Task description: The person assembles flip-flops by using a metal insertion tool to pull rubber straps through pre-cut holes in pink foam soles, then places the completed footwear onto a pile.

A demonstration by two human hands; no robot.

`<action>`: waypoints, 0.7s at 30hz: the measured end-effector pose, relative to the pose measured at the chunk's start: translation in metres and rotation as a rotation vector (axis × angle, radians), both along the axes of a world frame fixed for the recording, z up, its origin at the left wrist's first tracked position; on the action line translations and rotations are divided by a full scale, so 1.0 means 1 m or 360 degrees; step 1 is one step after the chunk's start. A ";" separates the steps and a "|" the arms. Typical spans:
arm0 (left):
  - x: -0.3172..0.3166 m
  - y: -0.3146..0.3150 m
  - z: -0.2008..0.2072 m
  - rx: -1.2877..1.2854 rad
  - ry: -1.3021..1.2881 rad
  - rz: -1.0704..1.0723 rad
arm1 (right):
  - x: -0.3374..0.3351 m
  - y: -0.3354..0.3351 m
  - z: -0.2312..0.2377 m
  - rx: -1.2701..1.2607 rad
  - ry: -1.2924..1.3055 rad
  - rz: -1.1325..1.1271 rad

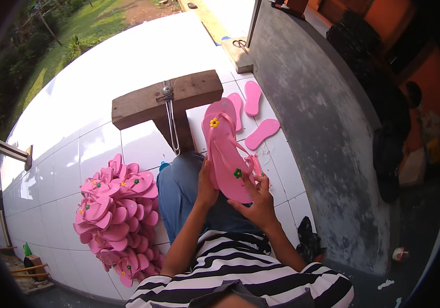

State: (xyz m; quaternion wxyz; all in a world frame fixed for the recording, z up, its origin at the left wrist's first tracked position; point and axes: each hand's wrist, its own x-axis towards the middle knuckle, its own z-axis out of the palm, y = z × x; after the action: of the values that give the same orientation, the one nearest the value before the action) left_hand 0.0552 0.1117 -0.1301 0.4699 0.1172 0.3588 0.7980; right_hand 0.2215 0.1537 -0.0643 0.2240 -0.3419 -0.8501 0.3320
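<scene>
A pair of pink flip-flops [222,149] is held up over my lap, the soles overlapping. One has a yellow flower [214,122] on its strap, and a green flower [238,173] shows lower down. My left hand [208,186] grips the left edge of the soles. With thumb and fingers, my right hand [259,205] holds the lower right end, its fingertips close to the green flower. Just beyond the pair stands a T-shaped wooden block [150,105], with a long metal tool [170,118] hooked over its top.
To my left is a big heap of pink flip-flops [119,215] with yellow and green flowers. Loose pink soles [262,134] lie on the tiles at the right, near pink straps [255,163]. Scissors [239,43] rest on a ledge. A grey wall [317,123] bounds the right side; a black plastic bag [308,240] lies beside me.
</scene>
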 end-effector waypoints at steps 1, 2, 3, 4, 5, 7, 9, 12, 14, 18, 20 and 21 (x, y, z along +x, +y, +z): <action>-0.002 -0.002 0.000 0.0005 -0.0100 -0.0035 | -0.001 -0.002 -0.003 0.0042 -0.0012 0.0025; -0.003 -0.005 -0.002 0.0012 -0.0199 -0.0070 | -0.002 -0.004 -0.007 0.0084 -0.0024 0.0049; -0.006 -0.009 -0.002 0.0012 -0.0299 -0.0095 | -0.004 -0.007 -0.010 0.0121 -0.0035 0.0083; -0.007 -0.010 -0.002 -0.0001 -0.0251 -0.0057 | -0.002 -0.006 -0.006 -0.0022 -0.0121 0.0054; -0.006 -0.008 -0.002 -0.0015 -0.0205 -0.0022 | -0.001 -0.002 -0.009 0.0040 -0.0087 0.0075; -0.003 -0.006 -0.003 -0.0065 -0.0091 0.0004 | 0.005 0.006 -0.013 0.0170 -0.0047 0.0093; -0.002 -0.002 -0.005 -0.0133 0.0067 -0.0015 | 0.009 0.011 -0.010 0.0125 -0.0055 0.0108; -0.005 -0.008 -0.001 -0.0151 0.0031 -0.0260 | 0.011 0.013 -0.007 -0.0007 -0.0045 0.0066; 0.000 -0.005 0.005 -0.0167 0.0226 -0.0326 | 0.005 0.011 -0.012 -0.0035 0.0034 -0.0046; 0.000 -0.010 0.011 -0.0161 0.0375 -0.0301 | -0.012 0.008 -0.022 0.0120 0.0139 -0.0078; 0.000 -0.013 0.014 -0.0144 0.0314 -0.0316 | -0.016 0.007 -0.018 0.0148 0.0090 -0.0112; 0.001 -0.017 0.016 -0.0139 0.0274 -0.0323 | -0.015 0.007 -0.018 0.0114 0.0077 -0.0135</action>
State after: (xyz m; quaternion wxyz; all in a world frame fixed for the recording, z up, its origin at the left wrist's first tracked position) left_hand 0.0567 0.0952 -0.1143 0.5204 0.2005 0.4184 0.7169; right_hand 0.2060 0.1608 -0.0826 0.2706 -0.3612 -0.8405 0.2999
